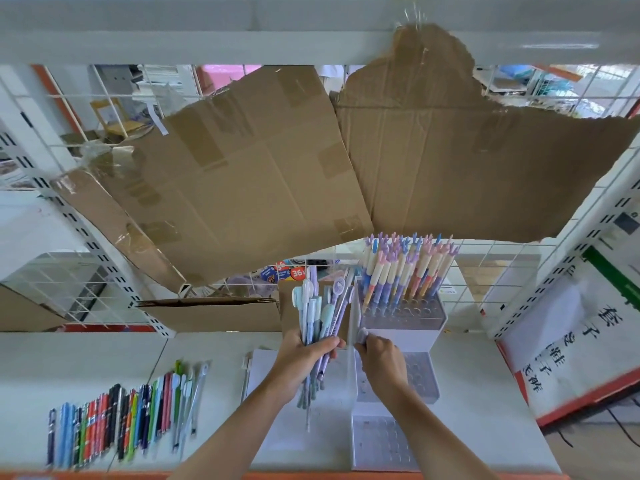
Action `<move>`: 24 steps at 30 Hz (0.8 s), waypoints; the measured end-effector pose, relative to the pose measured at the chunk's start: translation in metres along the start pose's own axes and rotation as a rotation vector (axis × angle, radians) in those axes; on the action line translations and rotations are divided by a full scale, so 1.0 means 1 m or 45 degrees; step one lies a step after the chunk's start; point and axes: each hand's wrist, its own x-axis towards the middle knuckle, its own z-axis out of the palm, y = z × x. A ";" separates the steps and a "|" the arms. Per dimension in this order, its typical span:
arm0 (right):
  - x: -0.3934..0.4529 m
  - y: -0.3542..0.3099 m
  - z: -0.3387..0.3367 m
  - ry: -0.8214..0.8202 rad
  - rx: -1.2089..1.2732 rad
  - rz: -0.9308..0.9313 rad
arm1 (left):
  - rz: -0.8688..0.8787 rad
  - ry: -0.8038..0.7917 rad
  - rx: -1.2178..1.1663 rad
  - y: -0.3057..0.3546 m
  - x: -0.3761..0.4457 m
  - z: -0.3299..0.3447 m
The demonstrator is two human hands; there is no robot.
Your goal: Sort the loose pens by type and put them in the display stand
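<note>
My left hand (300, 362) grips a bundle of pastel pens (320, 317) in blue, mint and lilac, held upright just left of the white stepped display stand (403, 341). My right hand (381, 358) pinches a small pale pen cap end (362, 333) at the stand's left front edge. The stand's top tier holds several cream and purple pens with forked tops (405, 268). Its lower tiers (384, 441) show empty holes. A row of loose mixed pens (121, 420) lies on the shelf at the left.
Taped cardboard sheets (277, 168) hang over the wire grid behind the shelf. A cardboard box (214, 313) sits behind the shelf at left. A single thin pen (246, 375) lies beside a white sheet. A red-edged sign with printed characters (571, 348) leans at right.
</note>
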 end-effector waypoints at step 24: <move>-0.029 -0.015 -0.077 -0.303 0.949 -0.079 | -0.042 -0.159 -0.068 0.002 -0.002 0.024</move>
